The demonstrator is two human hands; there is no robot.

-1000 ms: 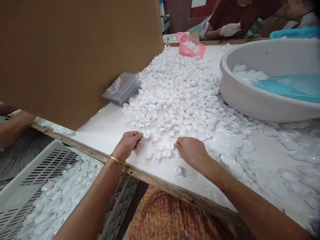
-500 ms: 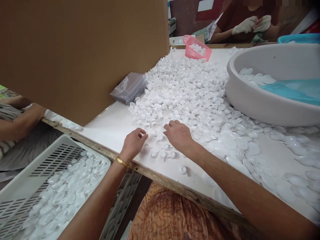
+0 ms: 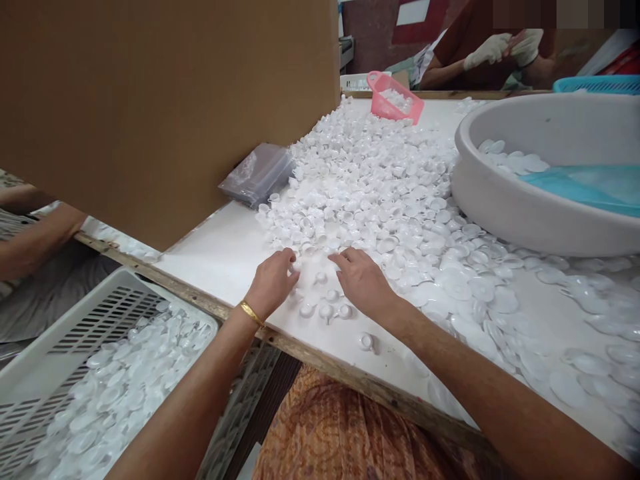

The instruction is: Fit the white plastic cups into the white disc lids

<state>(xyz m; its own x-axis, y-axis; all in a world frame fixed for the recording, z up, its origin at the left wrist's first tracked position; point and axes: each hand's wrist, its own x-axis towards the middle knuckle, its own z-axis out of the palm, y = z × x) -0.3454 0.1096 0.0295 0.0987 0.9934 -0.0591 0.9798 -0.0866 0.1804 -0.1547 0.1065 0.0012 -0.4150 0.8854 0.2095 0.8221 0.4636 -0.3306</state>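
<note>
At the near edge of a heap of small white pieces (image 3: 370, 173), many of them tiny cups with handles, both my hands are low over the white tabletop (image 3: 215, 237). My left hand (image 3: 273, 283) has its thumb and forefinger curled round what looks like a small white cup, partly hidden by the fingers. Opposite it, my right hand (image 3: 364, 281) is palm down with fingers apart, and I see nothing in it. Between and below the hands stand several loose cups (image 3: 326, 311). Another cup (image 3: 366, 342) is apart, closer to the table's front edge.
A cardboard sheet (image 3: 165, 107) rises at left, with clear plastic bags (image 3: 260, 175) beside it. A pink scoop (image 3: 395, 107) sits behind the heap, a large grey-white tub (image 3: 520, 213) at right. A slatted crate (image 3: 35, 370) of white pieces is lower left. Gloved hands (image 3: 487, 52) work opposite.
Over the second, my right hand goes from a pinch beside the cups to the heap's edge with fingers apart. My left hand shifts only slightly. The view has swung a little left.
</note>
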